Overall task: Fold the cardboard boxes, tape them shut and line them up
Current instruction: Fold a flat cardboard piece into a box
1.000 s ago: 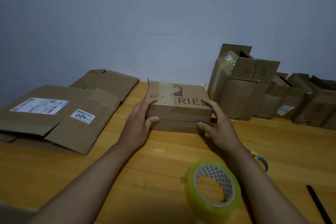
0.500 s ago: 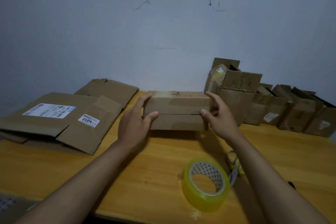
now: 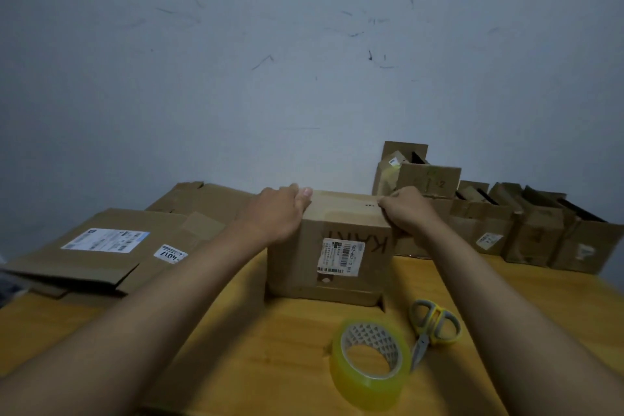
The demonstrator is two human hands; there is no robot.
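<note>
A flat brown cardboard box (image 3: 332, 247) stands on edge on the wooden table (image 3: 236, 358), its large face with a white shipping label turned toward me. My left hand (image 3: 277, 213) grips its upper left corner, thumb on top. My right hand (image 3: 407, 209) grips its upper right corner. A roll of clear yellowish tape (image 3: 369, 363) lies on the table in front of the box. Yellow-and-grey scissors (image 3: 430, 328) lie just right of the roll.
Flattened cardboard sheets with labels (image 3: 111, 253) are piled at the left. A row of folded boxes (image 3: 506, 230) stands along the blue-grey wall at the back right, one taller stack (image 3: 418, 172) behind my right hand. The table's near edge runs below the tape.
Both hands have tipped the box up from lying flat onto its edge, so the labelled face is toward me. The view has shifted and the scissors show fully.
</note>
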